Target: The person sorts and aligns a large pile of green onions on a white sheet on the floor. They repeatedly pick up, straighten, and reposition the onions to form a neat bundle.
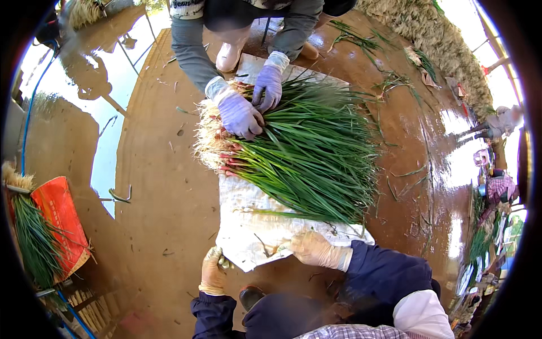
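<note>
A white woven sack (241, 207) is spread flat on the wet floor before me, with a large bundle of green onions (313, 144) across it. Their pale roots and reddish bases point left, the green leaves right. My left hand (215, 271), in a cream glove, pinches the sack's near left corner. Along the near edge, my gloved right hand (315, 250) is closed on the sack with the fingers curled in. Opposite me, a co-worker's purple-gloved left hand (269, 91) and right hand (239, 112) press together among the stalks near the root end.
At far left, green onions (34, 237) lie beside a red sack (61, 224), near a blue hose (36, 106). Loose leaves (355, 40) litter the floor at upper right, below a long heap of pale roots (440, 46). Other people (499, 186) are at the right rim.
</note>
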Action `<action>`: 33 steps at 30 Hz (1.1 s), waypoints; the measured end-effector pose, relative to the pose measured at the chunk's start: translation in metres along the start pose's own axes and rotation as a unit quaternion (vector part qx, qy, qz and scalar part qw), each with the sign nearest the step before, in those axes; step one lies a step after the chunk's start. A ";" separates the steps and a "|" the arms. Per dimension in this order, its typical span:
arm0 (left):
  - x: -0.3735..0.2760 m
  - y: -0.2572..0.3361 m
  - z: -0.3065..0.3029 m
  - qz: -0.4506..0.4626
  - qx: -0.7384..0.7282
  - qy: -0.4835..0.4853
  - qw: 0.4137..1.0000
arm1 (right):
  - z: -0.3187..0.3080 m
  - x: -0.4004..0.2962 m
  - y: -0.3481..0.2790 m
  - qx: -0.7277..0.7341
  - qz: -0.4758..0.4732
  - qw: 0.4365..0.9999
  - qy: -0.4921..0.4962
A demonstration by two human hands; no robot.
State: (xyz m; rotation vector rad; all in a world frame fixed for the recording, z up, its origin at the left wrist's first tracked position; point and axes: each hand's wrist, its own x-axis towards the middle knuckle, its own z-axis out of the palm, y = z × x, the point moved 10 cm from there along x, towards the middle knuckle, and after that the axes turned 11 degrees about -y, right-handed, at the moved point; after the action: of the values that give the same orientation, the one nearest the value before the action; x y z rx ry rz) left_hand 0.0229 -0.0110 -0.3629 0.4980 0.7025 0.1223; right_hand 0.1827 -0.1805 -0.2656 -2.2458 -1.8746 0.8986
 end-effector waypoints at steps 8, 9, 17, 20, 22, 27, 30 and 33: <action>0.009 0.004 0.007 0.005 -0.035 -0.040 0.999 | -0.056 0.002 -0.003 -0.033 -0.029 0.999 0.023; 0.008 0.005 0.006 0.007 -0.037 -0.036 0.999 | -0.052 0.004 -0.001 -0.031 -0.022 0.999 0.003; -0.006 -0.010 -0.025 0.045 -0.029 0.012 0.998 | -0.080 0.011 0.016 0.004 0.005 0.999 0.040; -0.021 -0.018 -0.030 0.022 -0.027 0.030 0.999 | -0.095 0.011 0.026 0.011 0.025 0.999 0.032; -0.031 -0.027 -0.041 -0.009 -0.025 0.057 0.998 | -0.101 0.013 0.025 0.007 0.017 0.999 0.036; -0.037 -0.040 -0.040 -0.036 -0.003 0.056 0.998 | -0.100 0.016 0.021 -0.030 0.010 0.999 0.013; -0.032 -0.043 -0.033 -0.031 0.018 0.040 0.999 | -0.096 0.014 0.021 -0.031 -0.001 0.999 0.033; -0.029 -0.044 -0.031 -0.038 0.025 0.033 0.998 | -0.097 0.012 0.019 -0.034 0.004 0.999 0.020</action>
State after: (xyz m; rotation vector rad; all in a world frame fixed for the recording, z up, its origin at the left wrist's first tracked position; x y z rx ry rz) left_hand -0.0215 -0.0454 -0.3867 0.5169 0.7902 0.0508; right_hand 0.2470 -0.1447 -0.1985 -2.2929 -1.9085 0.7979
